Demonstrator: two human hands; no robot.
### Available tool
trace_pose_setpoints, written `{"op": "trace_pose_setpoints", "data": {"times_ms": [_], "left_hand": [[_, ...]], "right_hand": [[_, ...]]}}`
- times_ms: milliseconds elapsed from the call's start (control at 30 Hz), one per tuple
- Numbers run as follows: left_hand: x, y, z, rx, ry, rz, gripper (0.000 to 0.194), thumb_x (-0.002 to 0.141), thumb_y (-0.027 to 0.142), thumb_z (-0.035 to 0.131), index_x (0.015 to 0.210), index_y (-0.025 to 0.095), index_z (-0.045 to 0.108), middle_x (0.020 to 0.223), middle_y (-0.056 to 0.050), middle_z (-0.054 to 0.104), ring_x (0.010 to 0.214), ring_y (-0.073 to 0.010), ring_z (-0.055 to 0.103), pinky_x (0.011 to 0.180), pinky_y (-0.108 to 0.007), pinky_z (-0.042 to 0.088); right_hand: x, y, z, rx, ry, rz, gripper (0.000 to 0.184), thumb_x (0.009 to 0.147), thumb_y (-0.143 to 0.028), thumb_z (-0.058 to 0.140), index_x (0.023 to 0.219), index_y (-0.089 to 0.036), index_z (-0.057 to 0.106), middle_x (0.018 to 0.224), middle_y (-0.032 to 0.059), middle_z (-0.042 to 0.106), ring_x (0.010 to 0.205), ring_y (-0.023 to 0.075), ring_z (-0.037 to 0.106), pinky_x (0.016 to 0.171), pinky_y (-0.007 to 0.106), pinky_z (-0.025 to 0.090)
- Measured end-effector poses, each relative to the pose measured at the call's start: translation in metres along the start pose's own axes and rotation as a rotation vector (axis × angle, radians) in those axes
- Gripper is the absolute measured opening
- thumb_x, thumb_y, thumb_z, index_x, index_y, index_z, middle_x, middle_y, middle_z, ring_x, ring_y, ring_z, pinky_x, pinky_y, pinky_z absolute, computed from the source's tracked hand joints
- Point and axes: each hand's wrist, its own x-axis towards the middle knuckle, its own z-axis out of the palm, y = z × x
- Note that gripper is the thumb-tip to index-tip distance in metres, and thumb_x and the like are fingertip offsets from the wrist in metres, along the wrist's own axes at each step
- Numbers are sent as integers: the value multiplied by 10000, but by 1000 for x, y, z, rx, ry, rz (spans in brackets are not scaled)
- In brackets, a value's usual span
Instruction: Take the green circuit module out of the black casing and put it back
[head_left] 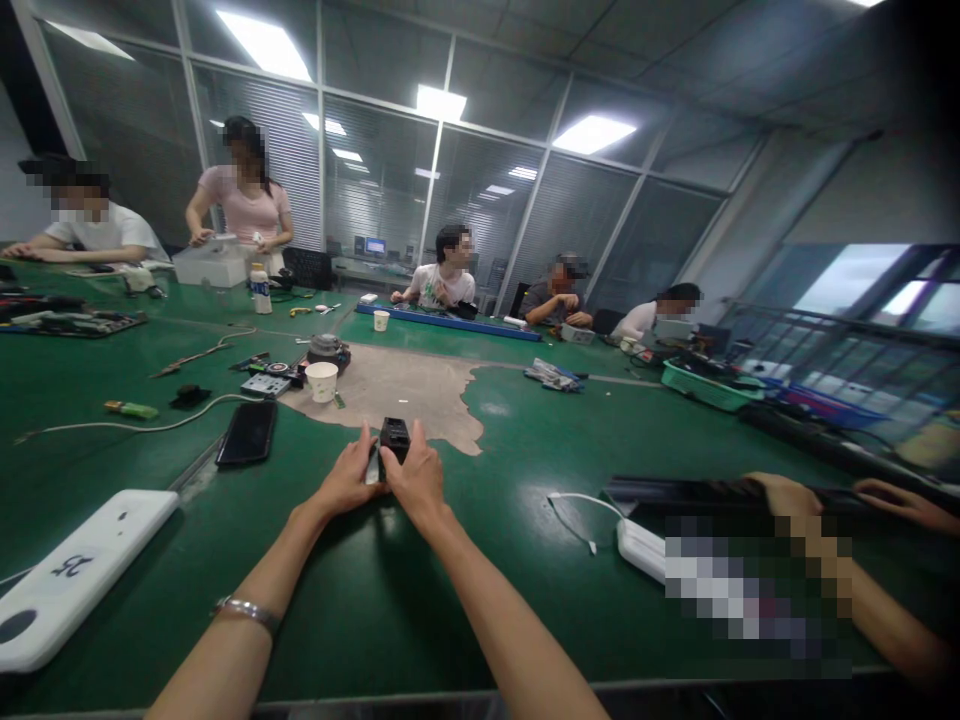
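Between my two hands, just above the green table, is a small black box-like part (pixel 394 436) with recesses in its top face. My left hand (pixel 347 478) grips it from the left, thumb pointing up along its side. A pale, flat strip (pixel 373 464) shows by the left fingers; I cannot tell whether it belongs to the black part. My right hand (pixel 417 478) closes round the right side, its thumb pressed against the near face. The fingers underneath are hidden.
On the green table (pixel 480 600) lie a black phone (pixel 247 433), a white power bank-like case (pixel 82 575) and a paper cup (pixel 322 381) near dismantled parts (pixel 266 385). At right, another person's hand (pixel 787 497) rests on a long black bar (pixel 682 493). Several people sit or stand beyond.
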Motion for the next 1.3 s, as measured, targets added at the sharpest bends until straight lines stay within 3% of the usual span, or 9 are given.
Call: {"op": "trace_pose_setpoints", "data": {"times_ms": [200,333,633,767,967,1167,1300], "left_hand": [[0,-5,4,17,48,27,1263,682,306,741,1614,115,-88,1581,-268,340,1421,-433,395,1149,-622,324],[0,-6,5,29,48,20,1302,663,340,769,1615,127,-93,1602,-267,301,1441,-450,362,1147,-643,315],[-1,-7,4,29,30,29,1332,653,340,794,1613,137,-107,1604,-267,294,1436,-459,366,1150,-633,317],[0,-10,6,22,44,41,1276,672,270,737,1612,143,-118,1594,-255,324,1432,-441,383,1146,-633,326],[1,-10,5,30,38,44,1237,713,276,712,1610,139,-129,1592,-256,335,1423,-428,399,1145,-609,336],[0,-5,2,38,25,14,1298,741,459,795,1614,173,-122,1590,-242,355,1442,-414,384,1151,-584,330],[0,2,-2,44,-17,-3,1263,796,505,761,1609,171,-146,1563,-232,413,1426,-410,406,1158,-586,309]], "right_hand": [[-14,2,7,-96,-25,-41,767,934,-386,628,1543,-37,319,1190,230,696,1110,306,683,932,369,496],[-15,8,3,-118,-61,-24,805,920,-431,643,1547,-47,317,1156,220,708,1079,312,692,912,373,505],[-8,0,-3,-138,-113,29,778,881,-468,678,1504,-103,387,1085,187,735,1030,324,708,847,375,514],[-14,4,4,-105,-91,11,842,855,-491,706,1514,-88,370,1085,192,733,1039,339,704,848,384,519],[-18,7,14,-76,-27,1,746,910,-379,652,1527,-70,368,1082,192,731,1022,311,709,874,369,519],[-3,8,-13,70,138,-48,787,915,-399,646,1544,-41,337,1252,223,675,1135,307,671,969,371,502],[5,44,-39,105,214,-69,766,908,-379,632,1535,-34,358,1365,233,612,1230,318,621,1026,392,480]]}}
